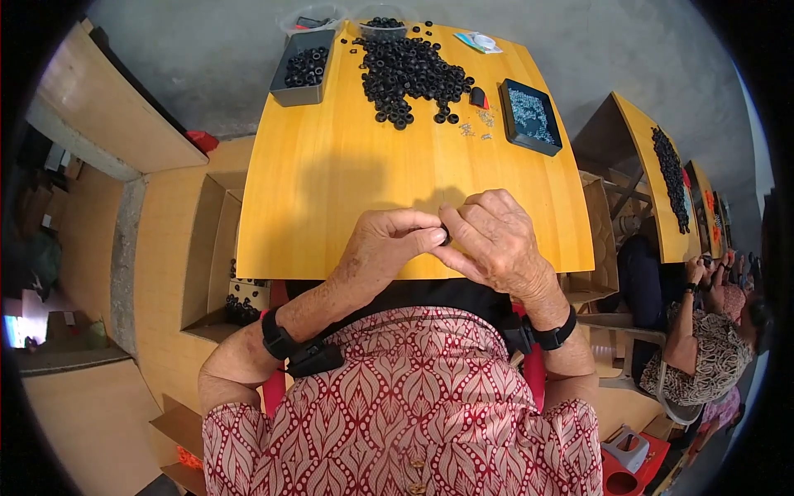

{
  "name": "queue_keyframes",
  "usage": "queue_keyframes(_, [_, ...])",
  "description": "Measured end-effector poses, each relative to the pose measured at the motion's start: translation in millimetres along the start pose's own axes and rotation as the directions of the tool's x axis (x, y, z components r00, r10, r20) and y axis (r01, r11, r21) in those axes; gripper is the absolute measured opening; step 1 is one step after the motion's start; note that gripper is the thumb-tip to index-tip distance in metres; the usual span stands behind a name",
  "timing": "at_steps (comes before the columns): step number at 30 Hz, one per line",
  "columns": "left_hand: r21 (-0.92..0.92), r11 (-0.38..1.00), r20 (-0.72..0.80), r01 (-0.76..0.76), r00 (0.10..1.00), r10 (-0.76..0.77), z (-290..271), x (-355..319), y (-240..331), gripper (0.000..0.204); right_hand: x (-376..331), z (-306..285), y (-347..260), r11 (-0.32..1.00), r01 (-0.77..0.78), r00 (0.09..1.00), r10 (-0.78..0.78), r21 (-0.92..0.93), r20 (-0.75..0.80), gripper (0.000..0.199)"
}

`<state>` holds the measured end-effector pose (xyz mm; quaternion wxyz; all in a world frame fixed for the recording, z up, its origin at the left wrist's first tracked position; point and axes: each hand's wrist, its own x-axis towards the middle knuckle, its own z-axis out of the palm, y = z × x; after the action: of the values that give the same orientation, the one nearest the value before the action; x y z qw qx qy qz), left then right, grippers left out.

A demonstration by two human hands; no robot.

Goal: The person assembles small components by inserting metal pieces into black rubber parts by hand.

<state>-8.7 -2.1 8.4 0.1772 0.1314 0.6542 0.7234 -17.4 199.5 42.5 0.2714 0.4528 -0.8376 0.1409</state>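
Above the near part of the yellow table (347, 190), my two hands meet at a small black round part (447, 237). My left hand (382, 246) pinches it between thumb and fingers. Curled fingers of my right hand (494, 240) press on it from the other side and hide most of it. Whether a smaller piece is also between the fingertips, I cannot tell. Farther back lies a heap of similar black ring-shaped parts (405, 70). To its right are small loose silvery pieces (486, 120) beside a black-and-red object (479, 98).
A grey bin (294, 93) of black parts and a clear tub (383, 33) stand at the back. A dark tray (542, 145) of small pale pieces sits at the right edge. Cardboard boxes (203, 273) flank the table. Another person (703, 355) sits at a table on the right.
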Motion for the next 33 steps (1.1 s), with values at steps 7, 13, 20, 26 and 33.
queue_keyframes(7, [0.01,0.997,0.08,0.081,0.993,-0.081,-3.7,0.5,-1.6,0.026,-4.1,2.7,-0.5,0.999,-0.05,0.999,0.051,0.011,-0.014,0.031])
queue_keyframes(13, [0.056,0.998,0.041,0.018,0.999,-0.02,-0.4,-0.3,-1.0,0.023,-5.3,4.3,-3.8,0.999,-0.045,0.999,0.045,-0.01,0.008,0.026])
queue_keyframes(20, [0.141,0.986,-0.066,-0.087,0.993,0.097,6.1,-4.2,-12.2,0.022,-6.8,6.1,-8.2,0.999,-0.049,0.999,0.049,-0.002,0.002,0.028])
queue_keyframes(26, [0.009,1.0,0.019,0.012,1.0,-0.013,1.9,-5.8,-1.9,0.021,-14.3,13.4,-5.5,0.986,-0.084,0.987,0.103,0.146,-0.127,0.042])
queue_keyframes(33, [-0.051,0.993,-0.043,-0.11,0.993,0.108,3.9,-3.3,-7.5,0.019,-14.6,16.3,-5.7,0.983,-0.116,0.984,0.134,0.145,-0.117,0.05])
